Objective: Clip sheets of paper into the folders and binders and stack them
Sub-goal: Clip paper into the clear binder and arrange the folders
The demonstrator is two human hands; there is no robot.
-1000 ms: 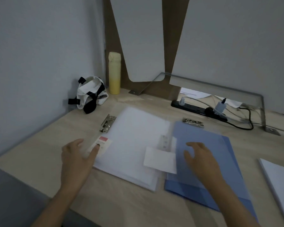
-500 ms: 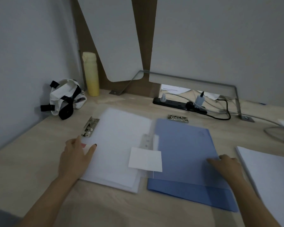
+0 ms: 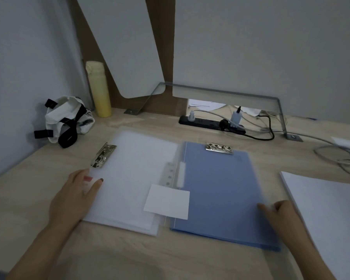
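A translucent white folder (image 3: 133, 174) lies open on the desk, with a metal clip (image 3: 103, 156) at its left edge. To its right lies a blue folder (image 3: 220, 190) with a metal clip (image 3: 219, 148) at its top edge. A small white slip (image 3: 167, 201) covers the seam between the two. My left hand (image 3: 75, 197) rests flat on the white folder's left edge, over a red and white label. At the blue folder's right edge is my right hand (image 3: 281, 216), thumb on top and fingers curled round the edge, which is blurred. A stack of white paper (image 3: 329, 211) lies at the far right.
A yellow bottle (image 3: 99, 91) and a white bag with black straps (image 3: 66, 120) stand in the back left corner. A black power strip (image 3: 210, 123) with plugs and cables (image 3: 339, 156) runs along the back. Bare desk (image 3: 141, 257) lies in front of the folders.
My right hand has slid from the middle of the blue folder to its right edge and curled there. My left hand has stayed on the white folder.
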